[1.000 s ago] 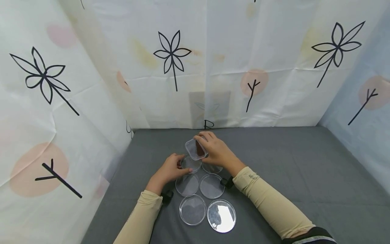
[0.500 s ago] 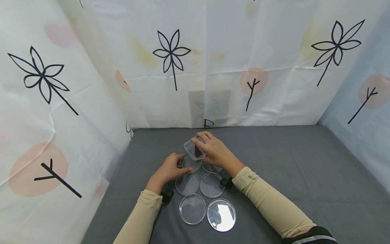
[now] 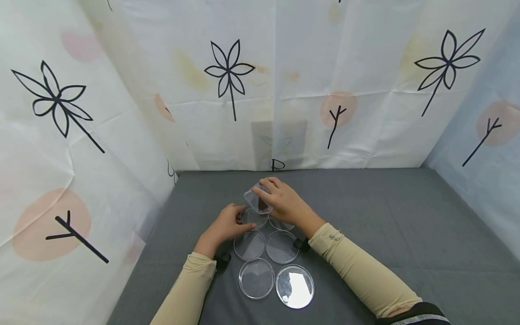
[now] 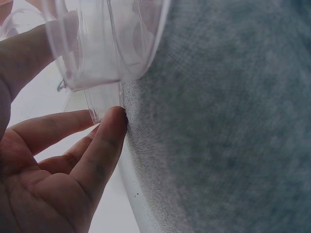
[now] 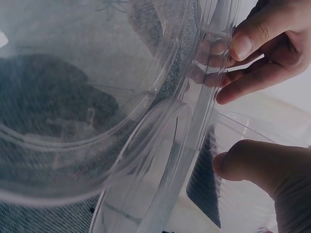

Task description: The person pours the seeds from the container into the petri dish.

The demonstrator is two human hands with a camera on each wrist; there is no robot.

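Clear petri dishes lie in two columns on the grey cloth. My left hand [image 3: 225, 228] steadies the far-left petri dish [image 3: 253, 220], thumb on its near side and fingers on its far side. Close up in the left wrist view, fingertips [image 4: 114, 116] touch the rim. Above that dish my right hand [image 3: 287, 205] grips a clear plastic box [image 3: 250, 197], tilted to the left. Dark brown matter [image 3: 262, 205] sits inside the box, and its kind is unclear. In the right wrist view this dark mass [image 5: 206, 182] lies near the right thumb [image 5: 243, 162].
Nearer the body are the middle-left dish [image 3: 249, 246], middle-right dish [image 3: 282, 247], near-left dish [image 3: 257, 279] and near-right dish [image 3: 295, 287], which reflects light. The far-right dish [image 3: 281, 224] is partly under my right hand. A patterned white curtain [image 3: 304, 58] surrounds the table [image 3: 386, 203].
My right hand and the plastic box have shifted slightly left. The left hand and the dishes stay where they were.
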